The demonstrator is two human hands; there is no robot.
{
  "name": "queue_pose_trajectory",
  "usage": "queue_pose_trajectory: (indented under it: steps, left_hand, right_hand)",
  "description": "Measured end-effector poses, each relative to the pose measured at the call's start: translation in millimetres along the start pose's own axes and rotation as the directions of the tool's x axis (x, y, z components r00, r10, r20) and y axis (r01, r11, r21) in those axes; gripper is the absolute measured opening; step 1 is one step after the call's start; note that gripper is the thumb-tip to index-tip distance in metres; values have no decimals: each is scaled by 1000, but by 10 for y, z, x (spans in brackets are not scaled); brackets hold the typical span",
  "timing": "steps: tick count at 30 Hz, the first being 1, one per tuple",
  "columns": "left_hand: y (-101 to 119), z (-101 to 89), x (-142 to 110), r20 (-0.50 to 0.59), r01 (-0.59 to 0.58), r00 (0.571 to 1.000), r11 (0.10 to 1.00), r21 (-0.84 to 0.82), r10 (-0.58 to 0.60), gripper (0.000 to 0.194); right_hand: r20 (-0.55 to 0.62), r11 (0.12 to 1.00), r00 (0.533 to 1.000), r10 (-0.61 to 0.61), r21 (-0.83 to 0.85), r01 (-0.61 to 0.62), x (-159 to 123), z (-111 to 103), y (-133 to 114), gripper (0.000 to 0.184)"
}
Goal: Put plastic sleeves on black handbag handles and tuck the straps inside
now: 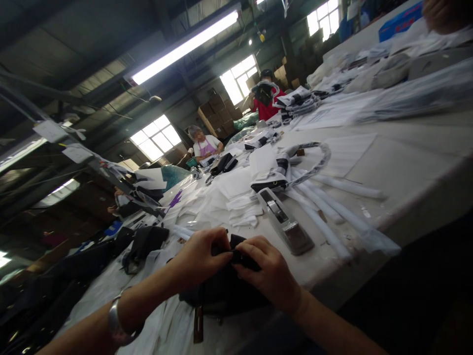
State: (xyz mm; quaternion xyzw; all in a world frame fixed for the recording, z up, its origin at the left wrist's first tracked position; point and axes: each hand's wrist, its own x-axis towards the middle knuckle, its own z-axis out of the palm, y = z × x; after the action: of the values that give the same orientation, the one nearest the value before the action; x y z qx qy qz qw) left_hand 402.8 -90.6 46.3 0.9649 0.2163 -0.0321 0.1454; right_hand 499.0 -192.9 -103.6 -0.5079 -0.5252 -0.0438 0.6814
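A black bag (221, 296) lies at the near edge of the table, below my hands. My left hand (207, 251), with a metal bangle on its wrist, pinches the bag's dark upper part between thumb and finger. Close beside it, my right hand (268, 268) is closed on the same dark part, fingertips almost touching the left ones. The exact piece between the fingers is too dark and small to make out. A brown tag-like strip (198, 325) hangs from the bag's near side. Just beyond my right hand rests a grey tape dispenser (284, 222).
White rolled tubes (332, 212) and a small black bag (269, 183) with a wrapped handle lie past the dispenser. Paper sheets (236, 192) cover the middle. Black bags (148, 241) are heaped at left. Co-workers (207, 145) sit or stand farther along; another person's hand (443, 15) shows top right.
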Motion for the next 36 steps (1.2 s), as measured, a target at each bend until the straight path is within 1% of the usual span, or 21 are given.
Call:
queue_pose_trajectory:
  steps: [2,5,6,8,10,13,14,17,19,21,23,25,26,28,31,34,36]
  left_hand:
    - [-19,5,6,-10,-22,1000,999,23,23,4]
    - [-46,7,20,-34,-60,997,995,75,62,4]
    - [-54,8,24,-42,-66,997,994,85,70,7]
    - [-72,13,26,-53,-77,995,993,86,81,20]
    - [-91,25,18,-42,-113,992,991,70,116,30]
    - [-111,58,-5,5,-188,982,981,57,188,27]
    - [-114,71,-13,18,-200,980,978,65,199,26]
    - [-114,113,-30,39,-208,978,970,123,204,31]
    - [-121,137,-32,45,-216,976,964,157,211,27]
    - [-134,154,-26,42,-228,974,961,157,224,24]
    - [-145,163,-17,27,-231,973,962,147,229,25]
    - [-146,167,-12,9,-225,974,960,165,226,24]
    - [-143,167,-13,3,-221,974,957,189,225,23]
    - [-139,168,-22,-5,-228,972,944,240,236,21]
    - [-151,181,-39,-30,-256,961,927,275,274,22]
    - [-181,204,-48,-57,-283,950,923,261,307,24]
    - [-204,216,-52,-71,-294,945,924,243,319,26]
  right_hand:
    - [-4,999,999,39,2,-39,-1,6,-2,25]
    - [-16,988,988,153,-19,-153,7,6,-17,26]
    - [-16,980,980,196,-35,-197,10,0,-25,26]
    - [-10,962,964,266,-70,-266,17,-24,-48,26]
    - [-9,945,949,316,-87,-316,19,-57,-78,23]
    - [-4,925,927,375,-63,-374,22,-106,-128,19]
    - [-3,918,920,393,-50,-393,24,-119,-142,18]
    - [17,894,894,447,18,-447,47,-158,-154,19]
    - [90,858,867,491,124,-499,77,-191,-129,18]
    - [213,793,827,520,240,-560,112,-225,-85,12]
    - [320,723,786,530,313,-615,145,-246,-44,10]
    - [369,677,755,543,340,-653,169,-249,-22,15]
    - [374,668,748,548,343,-661,178,-245,-19,17]
    - [370,682,751,546,324,-656,194,-239,-28,17]
    - [364,744,768,527,239,-624,227,-268,-62,14]
    - [400,777,753,522,140,-613,254,-346,-95,14]
    - [396,803,751,529,51,-593,234,-400,-102,13]
